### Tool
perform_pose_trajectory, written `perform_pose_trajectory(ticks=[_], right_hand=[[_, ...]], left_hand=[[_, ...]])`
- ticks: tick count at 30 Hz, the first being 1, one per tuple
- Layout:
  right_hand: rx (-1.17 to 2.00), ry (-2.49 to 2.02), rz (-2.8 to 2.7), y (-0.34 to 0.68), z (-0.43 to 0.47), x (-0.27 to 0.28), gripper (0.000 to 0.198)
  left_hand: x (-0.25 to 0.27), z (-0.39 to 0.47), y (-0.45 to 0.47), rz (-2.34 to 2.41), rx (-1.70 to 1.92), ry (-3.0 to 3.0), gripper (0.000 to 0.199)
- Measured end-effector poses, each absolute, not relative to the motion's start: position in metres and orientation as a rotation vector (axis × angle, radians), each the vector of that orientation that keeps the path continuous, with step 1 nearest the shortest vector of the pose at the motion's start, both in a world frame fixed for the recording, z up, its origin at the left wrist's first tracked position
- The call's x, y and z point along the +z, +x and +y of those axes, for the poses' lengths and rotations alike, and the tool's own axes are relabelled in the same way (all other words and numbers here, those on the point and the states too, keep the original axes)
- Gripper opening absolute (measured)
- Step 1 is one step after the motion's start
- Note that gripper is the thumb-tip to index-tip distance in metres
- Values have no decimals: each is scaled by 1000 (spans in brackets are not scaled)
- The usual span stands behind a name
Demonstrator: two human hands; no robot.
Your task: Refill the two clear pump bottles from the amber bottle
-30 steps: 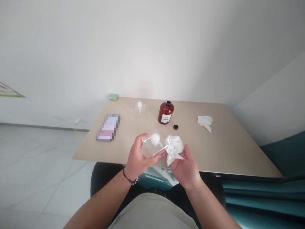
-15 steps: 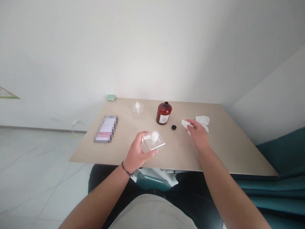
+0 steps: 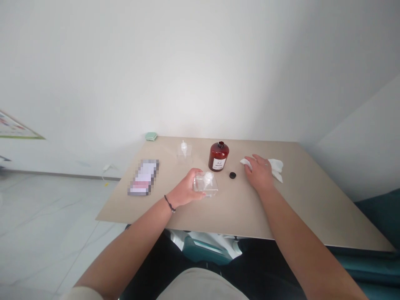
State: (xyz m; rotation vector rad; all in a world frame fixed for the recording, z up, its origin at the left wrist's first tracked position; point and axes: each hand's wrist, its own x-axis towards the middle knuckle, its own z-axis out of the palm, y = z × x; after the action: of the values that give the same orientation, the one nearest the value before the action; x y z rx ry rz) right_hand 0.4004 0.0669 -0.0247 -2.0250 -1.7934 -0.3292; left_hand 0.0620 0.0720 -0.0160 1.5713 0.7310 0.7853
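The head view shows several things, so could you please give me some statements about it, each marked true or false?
1. The left hand holds a clear bottle. True.
2. The phone lies left of the brown bottle. True.
3. The brown bottle is capped. False: its mouth is open, and a black cap lies beside it.
4. The right hand touches white tissue. True.
5. The right hand holds the phone. False: the phone lies apart from both hands.

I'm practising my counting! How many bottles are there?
3: a clear bottle in the left hand, a brown bottle near the black cap, and a white-tipped bottle to the brown one's left.
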Motion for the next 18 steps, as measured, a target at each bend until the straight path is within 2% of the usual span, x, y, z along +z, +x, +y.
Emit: perform_pose_trajectory(ticks=[9, 13, 18], right_hand=[[-298, -1839, -1683, 404, 58, -18, 33], [-242, -1709, -1672, 387, 44, -1, 30], [160, -1560, -1881, 321, 16, 55, 28]], left_hand=[[-14, 96, 57, 748, 781, 1630, 66], [-19, 98, 50, 771, 786, 1665, 73], [-18, 98, 47, 780, 791, 1793, 74]])
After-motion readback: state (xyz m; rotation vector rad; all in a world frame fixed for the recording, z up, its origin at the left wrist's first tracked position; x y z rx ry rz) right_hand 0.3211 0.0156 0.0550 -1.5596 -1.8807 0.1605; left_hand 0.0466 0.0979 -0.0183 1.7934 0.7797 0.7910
